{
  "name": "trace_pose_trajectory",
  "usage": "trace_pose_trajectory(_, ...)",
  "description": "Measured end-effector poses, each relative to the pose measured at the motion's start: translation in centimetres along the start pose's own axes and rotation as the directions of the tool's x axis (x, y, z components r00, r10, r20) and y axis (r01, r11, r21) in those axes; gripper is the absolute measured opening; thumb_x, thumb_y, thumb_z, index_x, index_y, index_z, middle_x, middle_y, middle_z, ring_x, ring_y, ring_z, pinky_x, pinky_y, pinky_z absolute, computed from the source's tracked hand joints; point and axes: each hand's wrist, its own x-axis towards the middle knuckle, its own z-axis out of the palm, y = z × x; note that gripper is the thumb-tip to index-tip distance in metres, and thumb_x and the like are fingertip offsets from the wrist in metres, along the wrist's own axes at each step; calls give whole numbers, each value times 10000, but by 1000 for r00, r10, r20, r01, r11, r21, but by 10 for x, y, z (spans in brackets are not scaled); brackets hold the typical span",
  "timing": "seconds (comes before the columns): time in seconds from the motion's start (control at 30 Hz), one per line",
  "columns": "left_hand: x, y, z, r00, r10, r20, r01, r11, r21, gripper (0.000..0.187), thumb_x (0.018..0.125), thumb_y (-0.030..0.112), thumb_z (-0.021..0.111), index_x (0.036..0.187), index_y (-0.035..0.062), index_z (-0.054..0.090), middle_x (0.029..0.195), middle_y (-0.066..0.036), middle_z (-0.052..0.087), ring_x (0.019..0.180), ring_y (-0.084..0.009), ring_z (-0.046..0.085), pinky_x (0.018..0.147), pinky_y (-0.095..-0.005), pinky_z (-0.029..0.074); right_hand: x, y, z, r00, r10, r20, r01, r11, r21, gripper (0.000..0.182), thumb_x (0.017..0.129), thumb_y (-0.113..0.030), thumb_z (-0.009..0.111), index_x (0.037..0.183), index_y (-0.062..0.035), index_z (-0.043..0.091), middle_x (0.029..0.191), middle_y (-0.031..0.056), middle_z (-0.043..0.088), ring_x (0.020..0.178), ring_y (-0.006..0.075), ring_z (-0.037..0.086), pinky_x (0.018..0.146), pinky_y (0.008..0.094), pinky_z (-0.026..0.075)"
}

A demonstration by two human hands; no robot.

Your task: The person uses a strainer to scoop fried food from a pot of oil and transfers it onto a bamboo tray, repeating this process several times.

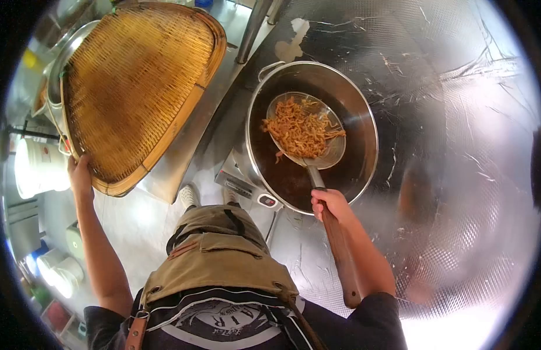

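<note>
R hand (330,204) clenched on skimmer (305,131) handle, fried strips (301,131) lifted over pot (364,111). L hand (79,175) grips basket tray (136,87) at its lower edge.

A steel bench (183,157) ran through the middle of the frame; the large pot (364,116) stood at its right on a burner (241,185).
</note>
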Motion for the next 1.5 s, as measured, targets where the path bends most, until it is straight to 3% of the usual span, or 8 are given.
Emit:
trace_pose_trajectory(0.17,-5,7,-6,1000,-2,7,1,991,135,305,819,130,585,1088,-11,563,906,-69,595,741,-139,533,650,-287,443,-29,44,10,999,38,11,-40,958,284,296,934,-313,576,777,-66,537,531,18,462,422,144,453,415,289,391)
trace_pose_trajectory(0.3,-5,8,-3,999,27,32,-29,996,84,346,805,143,601,1100,-30,551,866,-79,590,707,-132,504,621,-292,416,-46,21,25,1000,-18,-3,19,997,70,242,949,-316,540,811,-117,521,527,-30,457,417,97,420,394,258,356)
trace_pose_trajectory(0.47,-4,3,-5,1000,30,-2,-29,996,89,401,810,145,606,1153,-52,537,1022,-123,619,902,-206,568,808,-329,450,-31,16,35,995,88,-40,-81,985,149,233,937,-284,576,802,-103,521,546,-7,470,449,117,432,396,273,351)
trace_pose_trajectory(0.77,3,-2,-9,998,51,23,-53,995,90,366,801,148,610,1107,-44,550,968,-109,610,853,-202,549,777,-329,449,-55,49,33,971,-128,-200,76,966,-249,245,897,-246,608,806,-23,562,575,63,543,432,195,533,437,362,483)
trace_pose_trajectory(1.13,-5,16,-1,998,70,-7,-69,992,102,294,789,126,619,1041,-13,561,846,-43,585,665,-111,506,576,-260,410,-16,25,12,998,-49,-33,52,997,65,244,922,-205,590,769,-15,574,593,72,557,444,169,522,416,329,438)
trace_pose_trajectory(1.23,-14,25,0,994,86,68,-83,996,-46,301,789,122,617,1050,-15,555,864,-47,592,668,-114,514,578,-258,412,-35,40,23,963,-196,-183,154,963,-223,301,909,-256,603,739,-9,574,543,78,546,432,222,547,422,354,447)
trace_pose_trajectory(1.33,3,-2,-5,975,219,-36,-216,974,73,313,795,107,606,1081,-7,549,854,-36,583,629,-112,486,544,-269,394,-38,60,33,959,-199,-201,194,980,-43,230,905,-208,604,764,-30,569,550,74,545,422,212,549,412,358,454)
trace_pose_trajectory(1.5,-1,10,2,996,69,53,-70,997,14,337,811,101,591,1128,-5,549,871,-48,590,692,-120,517,599,-271,419,-38,27,21,997,-82,-4,81,981,178,250,915,-263,604,788,-51,572,571,47,539,458,171,529,449,307,449)
